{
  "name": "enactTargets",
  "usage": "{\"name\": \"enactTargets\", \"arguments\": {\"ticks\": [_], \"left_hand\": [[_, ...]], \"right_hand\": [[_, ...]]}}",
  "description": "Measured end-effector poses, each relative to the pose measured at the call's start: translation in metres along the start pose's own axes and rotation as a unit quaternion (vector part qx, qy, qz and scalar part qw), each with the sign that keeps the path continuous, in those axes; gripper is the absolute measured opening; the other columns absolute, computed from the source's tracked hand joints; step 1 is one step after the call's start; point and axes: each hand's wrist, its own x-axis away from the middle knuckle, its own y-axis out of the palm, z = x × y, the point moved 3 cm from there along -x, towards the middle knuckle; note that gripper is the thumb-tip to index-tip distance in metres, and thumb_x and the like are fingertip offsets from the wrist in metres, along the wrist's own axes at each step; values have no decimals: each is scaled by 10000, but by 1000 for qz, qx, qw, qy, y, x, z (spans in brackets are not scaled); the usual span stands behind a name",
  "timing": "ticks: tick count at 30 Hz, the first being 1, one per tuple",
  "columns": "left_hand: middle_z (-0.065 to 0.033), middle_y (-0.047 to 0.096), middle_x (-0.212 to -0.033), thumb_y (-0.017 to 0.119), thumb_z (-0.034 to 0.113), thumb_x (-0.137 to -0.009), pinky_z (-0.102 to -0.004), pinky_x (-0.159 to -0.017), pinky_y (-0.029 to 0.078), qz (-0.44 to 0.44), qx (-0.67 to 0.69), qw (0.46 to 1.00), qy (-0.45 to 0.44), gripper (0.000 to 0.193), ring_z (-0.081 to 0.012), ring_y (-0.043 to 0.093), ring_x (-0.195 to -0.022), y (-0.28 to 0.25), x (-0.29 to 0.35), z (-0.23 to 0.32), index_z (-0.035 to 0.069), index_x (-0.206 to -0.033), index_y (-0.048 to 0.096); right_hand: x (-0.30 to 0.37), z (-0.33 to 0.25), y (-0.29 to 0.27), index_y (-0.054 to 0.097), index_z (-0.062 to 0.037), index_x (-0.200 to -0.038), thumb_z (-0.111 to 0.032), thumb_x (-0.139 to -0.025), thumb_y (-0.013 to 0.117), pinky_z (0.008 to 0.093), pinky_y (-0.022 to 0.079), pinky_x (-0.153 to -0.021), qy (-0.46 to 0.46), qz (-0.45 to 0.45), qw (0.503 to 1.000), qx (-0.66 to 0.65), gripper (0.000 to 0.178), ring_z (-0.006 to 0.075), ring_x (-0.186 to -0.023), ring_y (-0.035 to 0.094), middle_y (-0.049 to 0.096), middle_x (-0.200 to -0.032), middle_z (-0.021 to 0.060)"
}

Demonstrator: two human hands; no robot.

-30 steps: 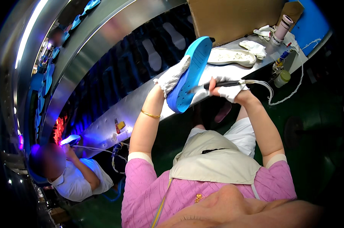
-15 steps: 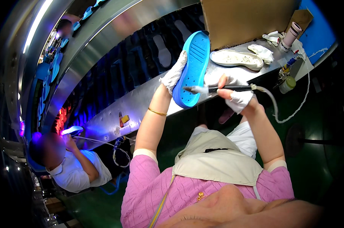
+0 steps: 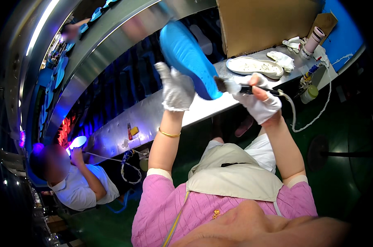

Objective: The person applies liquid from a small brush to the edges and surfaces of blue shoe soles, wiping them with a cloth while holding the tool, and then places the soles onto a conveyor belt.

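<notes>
A blue foam shoe sole (image 3: 188, 53) is held up at a slant over the bench, slightly blurred. At its left edge is my left hand (image 3: 176, 88) in a white glove; the thumb points up, and the other fingers are partly hidden behind the sole. My right hand (image 3: 258, 99), in a white glove with bare fingertips, grips a brush (image 3: 246, 89) with a black handle and a pale hose at its rear end. Its dark bristles meet the sole's lower right edge. Beyond my right hand, a white sole (image 3: 252, 66) lies on the metal bench (image 3: 153, 105).
Crumpled white gloves (image 3: 282, 61) lie by the white sole. A pink cup (image 3: 314, 39), a cardboard sheet (image 3: 273, 24) and a jar (image 3: 310, 94) are at the right. Dark racks (image 3: 128, 74) run behind the bench. At left, a co-worker (image 3: 85, 181) holds a lit sole.
The blue sole has tipped up and to the left, turning its studded face away. My left hand has rolled over with it. The brush has moved right and up to the sole's edge.
</notes>
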Motion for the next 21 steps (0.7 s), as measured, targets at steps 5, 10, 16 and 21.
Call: {"name": "enactTargets", "arguments": {"ticks": [5,10,16,21], "left_hand": [[-218,483,-1377,478,647,-895,-555,-1089,357,-90,216,947,-219,801,-373,505,-1233,-23,29,-3,34,-1406,412],[-231,538,-1299,549,460,-937,-588,-1052,388,62,179,966,-176,650,-404,550,-1156,-29,64,-58,13,-1389,414],[-148,550,-1290,583,528,-899,-489,-1062,424,20,100,984,-148,683,-319,558,-1156,7,71,-100,87,-1392,412],[-115,560,-1276,548,628,-873,-391,-925,537,137,73,972,-178,752,-246,603,-1077,-1,64,-118,101,-1392,413]], "right_hand": [[13,-10,-16,601,-55,-959,-68,-855,673,245,461,-698,1,108,969,222,128,118,-747,579,612,-854,36],[18,8,-13,649,-12,-884,-14,-820,705,232,493,-659,-33,48,873,485,85,72,-706,605,667,-819,50],[-1,0,-10,594,-35,-907,-25,-804,706,250,513,-633,-159,126,821,534,153,101,-658,619,650,-766,49],[10,12,3,554,-41,-952,63,-791,667,218,496,-652,-115,20,837,534,222,83,-706,604,608,-800,37]]}}
